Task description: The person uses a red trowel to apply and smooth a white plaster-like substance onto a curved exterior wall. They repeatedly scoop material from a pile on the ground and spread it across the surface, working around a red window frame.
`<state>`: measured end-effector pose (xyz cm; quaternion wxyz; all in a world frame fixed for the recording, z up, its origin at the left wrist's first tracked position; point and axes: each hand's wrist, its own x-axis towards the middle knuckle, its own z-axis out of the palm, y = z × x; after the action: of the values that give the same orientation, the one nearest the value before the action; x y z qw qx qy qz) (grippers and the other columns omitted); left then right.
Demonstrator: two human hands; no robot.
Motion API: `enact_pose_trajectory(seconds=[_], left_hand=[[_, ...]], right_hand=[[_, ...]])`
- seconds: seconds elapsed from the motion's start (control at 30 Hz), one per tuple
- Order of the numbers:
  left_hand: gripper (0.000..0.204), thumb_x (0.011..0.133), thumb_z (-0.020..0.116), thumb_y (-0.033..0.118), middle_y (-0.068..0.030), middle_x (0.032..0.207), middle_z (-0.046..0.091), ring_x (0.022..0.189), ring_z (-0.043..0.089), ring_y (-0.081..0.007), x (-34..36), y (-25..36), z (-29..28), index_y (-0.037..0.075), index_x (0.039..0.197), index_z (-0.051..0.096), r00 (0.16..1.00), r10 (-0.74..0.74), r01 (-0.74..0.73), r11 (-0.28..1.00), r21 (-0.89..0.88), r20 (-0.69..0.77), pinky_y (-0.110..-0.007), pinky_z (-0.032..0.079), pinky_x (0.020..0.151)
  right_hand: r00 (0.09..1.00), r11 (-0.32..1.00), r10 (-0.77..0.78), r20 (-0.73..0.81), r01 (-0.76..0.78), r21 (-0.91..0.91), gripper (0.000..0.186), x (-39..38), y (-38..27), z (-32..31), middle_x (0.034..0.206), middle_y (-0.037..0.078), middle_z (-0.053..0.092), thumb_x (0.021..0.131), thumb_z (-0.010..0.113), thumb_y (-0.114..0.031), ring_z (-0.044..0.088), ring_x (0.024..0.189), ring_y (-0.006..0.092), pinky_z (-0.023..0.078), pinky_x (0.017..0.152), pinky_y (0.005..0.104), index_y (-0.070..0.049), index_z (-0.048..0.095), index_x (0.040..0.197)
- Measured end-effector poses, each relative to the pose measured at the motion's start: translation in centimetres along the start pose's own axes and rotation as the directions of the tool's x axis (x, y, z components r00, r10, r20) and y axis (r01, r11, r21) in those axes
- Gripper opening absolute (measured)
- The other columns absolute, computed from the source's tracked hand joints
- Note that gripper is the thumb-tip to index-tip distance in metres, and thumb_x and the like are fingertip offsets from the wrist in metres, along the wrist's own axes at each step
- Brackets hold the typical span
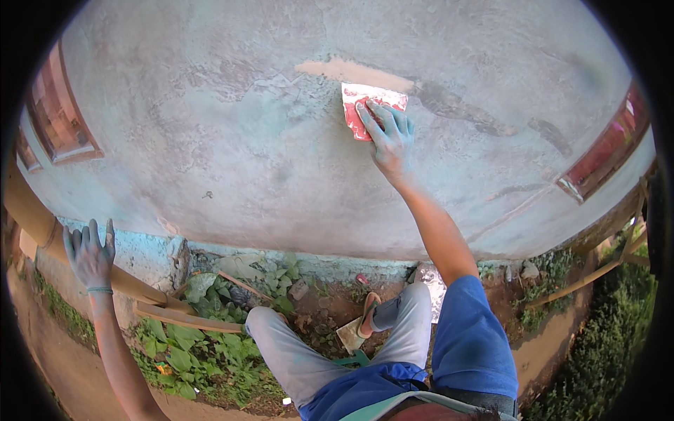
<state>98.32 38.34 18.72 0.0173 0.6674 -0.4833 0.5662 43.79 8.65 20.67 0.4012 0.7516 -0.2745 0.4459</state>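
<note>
I'm pressing my right hand [388, 137] flat against the wall [232, 140], fingers spread and extended, pinning a red sheet of sandpaper [359, 105] under the palm and fingertips. Not gripping it, just holding it against the plaster. The sheet is sitting upper centre of the wall, its top edge right below a bare tan strip [351, 70] where the coating is gone. Part of the sheet is showing pale, dusted over.

The wall itself is showing patchy grey-green, mottled, with darker smears [463, 109] running off to the right of the sandpaper. Red-framed windows are flanking it: one far left [60, 112], one far right [607, 151].

My left hand [90, 252] is resting open, fingers up and slightly apart, on a bamboo pole [42, 224] running diagonally down the left side. It's holding nothing that I can see, just bracing on the pole. A thin green band is sitting on that wrist. Both hands are looking coated in pale greenish dust.

I'm standing with grey trousers [295, 351] and a blue shirt sleeve [470, 337] in view, one foot in a sandal [368, 316] on what looks like a block [349, 335] above the dirt. More bamboo poles [186, 317] are crossing below the left hand. Leafy weeds [189, 344] are growing along the base of the wall, grass [604, 337] is filling the lower right
</note>
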Motion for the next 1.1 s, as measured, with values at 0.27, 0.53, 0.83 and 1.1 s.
enact_pose_trajectory(seconds=[0.27, 0.53, 0.83, 1.1], left_hand=[[0.036, 0.101, 0.056, 0.044, -0.0059, 0.076, 0.062, 0.083, 0.061, -0.0218, 0.2, 0.3, 0.0, 0.010, 0.093, 0.069, 1.000, -0.002, 0.002, 1.000, 0.005, -0.002, -0.038, 0.038, 0.115], [0.037, 0.101, 0.055, 0.045, -0.0058, 0.076, 0.062, 0.084, 0.061, -0.0218, 0.1, 0.3, 0.0, 0.011, 0.093, 0.068, 0.999, -0.009, 0.008, 1.000, 0.017, 0.036, -0.038, 0.038, 0.116], [0.038, 0.101, 0.054, 0.045, -0.0059, 0.078, 0.063, 0.087, 0.062, -0.0217, 0.0, 0.4, 0.6, 0.010, 0.096, 0.069, 0.996, -0.015, 0.013, 1.000, 0.021, 0.086, -0.038, 0.037, 0.117], [0.038, 0.100, 0.056, 0.044, -0.0042, 0.078, 0.066, 0.084, 0.062, -0.0204, 0.3, 0.3, -0.2, 0.011, 0.095, 0.073, 0.999, -0.012, 0.011, 0.999, 0.038, 0.041, -0.037, 0.038, 0.116]], right_hand=[[0.999, 0.995, -0.011, -0.044, 0.007, -0.098, 0.050, 0.1, 2.4, 1.1, 0.127, -0.002, 0.066, 0.080, 0.066, -0.010, 0.059, 0.110, 0.0202, 0.042, 0.094, 0.0373, -0.022, 0.071, 0.129], [0.996, 0.999, -0.054, 0.067, 0.054, -0.004, 0.054, -1.5, 2.0, -1.5, 0.126, -0.004, 0.066, 0.076, 0.071, -0.011, 0.060, 0.108, 0.0189, 0.042, 0.093, 0.0364, -0.022, 0.070, 0.129], [0.998, 0.996, -0.052, -0.044, 0.048, -0.070, 0.052, -0.2, 5.9, -3.0, 0.126, -0.003, 0.066, 0.075, 0.073, -0.011, 0.060, 0.110, 0.0198, 0.043, 0.093, 0.0373, -0.022, 0.072, 0.126], [0.996, 0.996, -0.086, 0.024, 0.086, 0.002, 0.054, -1.9, 2.8, -2.2, 0.128, -0.001, 0.066, 0.075, 0.074, -0.008, 0.060, 0.111, 0.0205, 0.044, 0.092, 0.0364, -0.022, 0.072, 0.127]])
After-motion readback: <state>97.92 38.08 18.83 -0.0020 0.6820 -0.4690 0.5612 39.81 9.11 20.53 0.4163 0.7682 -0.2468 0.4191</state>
